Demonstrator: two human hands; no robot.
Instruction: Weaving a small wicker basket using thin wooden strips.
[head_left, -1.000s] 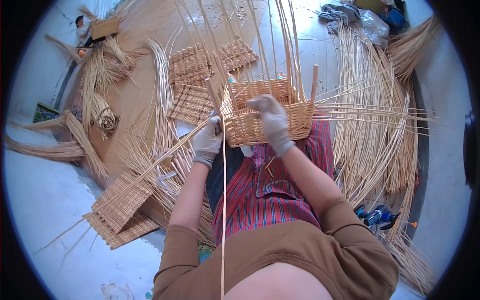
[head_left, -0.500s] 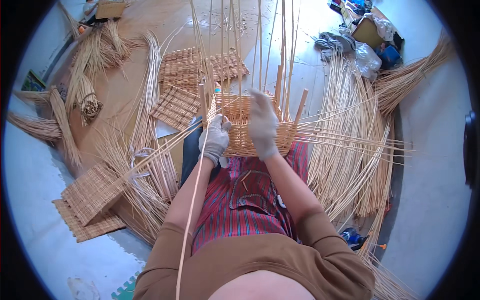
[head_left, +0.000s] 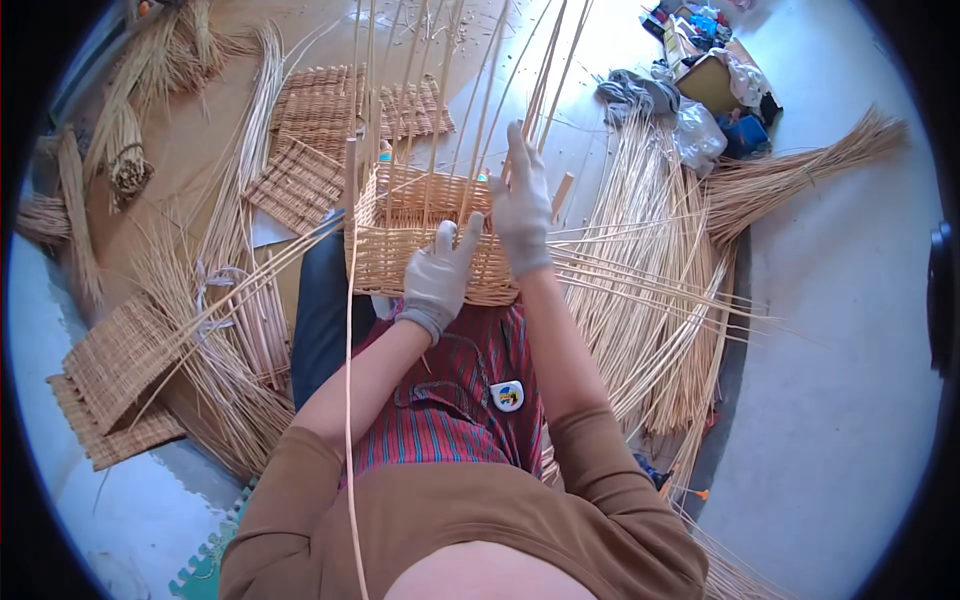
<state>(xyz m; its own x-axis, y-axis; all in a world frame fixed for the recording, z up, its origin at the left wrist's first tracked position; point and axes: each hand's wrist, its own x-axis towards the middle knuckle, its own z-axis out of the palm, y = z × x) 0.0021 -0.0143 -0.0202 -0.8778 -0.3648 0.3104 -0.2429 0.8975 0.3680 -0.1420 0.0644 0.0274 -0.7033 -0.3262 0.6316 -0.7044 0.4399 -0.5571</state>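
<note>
A half-woven wicker basket [head_left: 385, 262] with tall upright stakes [head_left: 437, 130] rests by my lap, above a red striped apron [head_left: 430, 435]. My gloved left hand [head_left: 440, 272] lies against the basket's near wall, its fingers apart and pointing up at the rim. At the right end my gloved right hand [head_left: 522, 205] is raised beside the stakes, fingers stretched upward; I see nothing gripped in it. Thick round posts stand at the corners, one post [head_left: 351, 190] at the left. From there a long loose weaving strand [head_left: 350, 420] runs down over my left side.
Woven panels [head_left: 318, 105] lie beyond the basket, and more panels [head_left: 125, 360] at the left. Bundles of rods cover the floor at the left, and a wide spread of rods [head_left: 640, 330] lies at the right. Plastic bags [head_left: 697, 135] and clutter sit at the far right.
The whole view has shifted, with the basket now further left. My left hand has moved from the basket's left end to the middle of its near wall and spread its fingers.
</note>
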